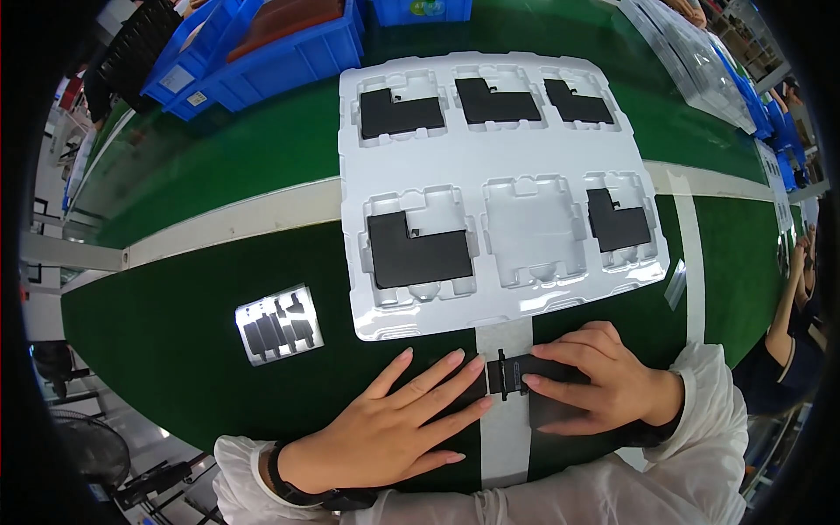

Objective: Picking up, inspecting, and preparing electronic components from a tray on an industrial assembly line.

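A flat black part lies on the table in front of me, largely covered by my hands, so its full outline is hidden. A small black connector-like strip crosses its middle. Spread and flat, my left hand rests with its fingertips on and beside the part's left end. My right hand bends over the right end, index finger and thumb on either side, another fingertip by the strip. Just beyond, a white moulded tray carries several black L-shaped parts; its near middle pocket has none.
Left of the tray lies a glossy clear sheet with black cut pieces. Blue bins stand at the far left. Stacked clear trays sit far right, and a person's arm shows at the right. White tape runs across the green table.
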{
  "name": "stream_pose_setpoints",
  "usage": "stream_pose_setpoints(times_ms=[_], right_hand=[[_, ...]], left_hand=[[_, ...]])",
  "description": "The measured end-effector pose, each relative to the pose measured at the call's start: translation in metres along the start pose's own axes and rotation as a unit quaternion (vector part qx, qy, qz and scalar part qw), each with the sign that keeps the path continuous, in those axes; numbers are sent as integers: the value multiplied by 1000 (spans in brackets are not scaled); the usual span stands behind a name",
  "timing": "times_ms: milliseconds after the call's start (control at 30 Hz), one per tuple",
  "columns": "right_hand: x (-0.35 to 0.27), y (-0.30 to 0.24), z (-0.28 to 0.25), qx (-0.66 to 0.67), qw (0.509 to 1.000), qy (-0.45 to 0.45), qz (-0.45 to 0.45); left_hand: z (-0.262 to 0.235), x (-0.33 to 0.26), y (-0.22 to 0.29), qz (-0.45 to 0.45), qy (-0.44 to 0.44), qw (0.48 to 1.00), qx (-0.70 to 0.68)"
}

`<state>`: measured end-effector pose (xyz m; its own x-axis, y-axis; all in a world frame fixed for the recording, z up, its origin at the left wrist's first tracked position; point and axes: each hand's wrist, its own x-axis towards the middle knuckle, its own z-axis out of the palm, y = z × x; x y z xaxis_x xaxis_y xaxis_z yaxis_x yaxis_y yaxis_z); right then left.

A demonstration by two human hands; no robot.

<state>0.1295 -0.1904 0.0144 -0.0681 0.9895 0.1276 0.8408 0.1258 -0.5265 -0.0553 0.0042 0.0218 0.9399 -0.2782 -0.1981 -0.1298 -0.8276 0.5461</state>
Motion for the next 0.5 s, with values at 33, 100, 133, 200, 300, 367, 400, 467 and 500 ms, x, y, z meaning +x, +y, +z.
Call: stream_pose_setpoints(times_ms=[33,100,133,200,300,367,400,467,500], right_hand=[[0,-1,0,3,1000,0,-2],[2,-2,-1,4,1000,1,-9],[2,-2,-1,6,1000,1,-7],[1,-2,-1,-1,1000,-2,-10],[1,-1,0,0,1000,1,-9],[0,0,0,1,1000,3,-9],[0,0,0,1,1000,4,-9],[1,-1,0,1,1000,4,-9],[1,-1,0,0,1000,4,-8]], left_hand=[[0,-2,2,-3,-1,1000,0],[-2,-4,5,-11,4,1000,1],[-1,-4,5,-10,2,1000,-1],[-1,-4,5,-12,8,1000,2],[-1,-2,4,-12,7,1000,1],[-1,-2,4,-11,7,1000,-2],[-1,-1,3,-11,7,1000,-5],[-1,-2,3,-11,6,1000,-5],[-1,-2,3,-11,5,1000,-6]])
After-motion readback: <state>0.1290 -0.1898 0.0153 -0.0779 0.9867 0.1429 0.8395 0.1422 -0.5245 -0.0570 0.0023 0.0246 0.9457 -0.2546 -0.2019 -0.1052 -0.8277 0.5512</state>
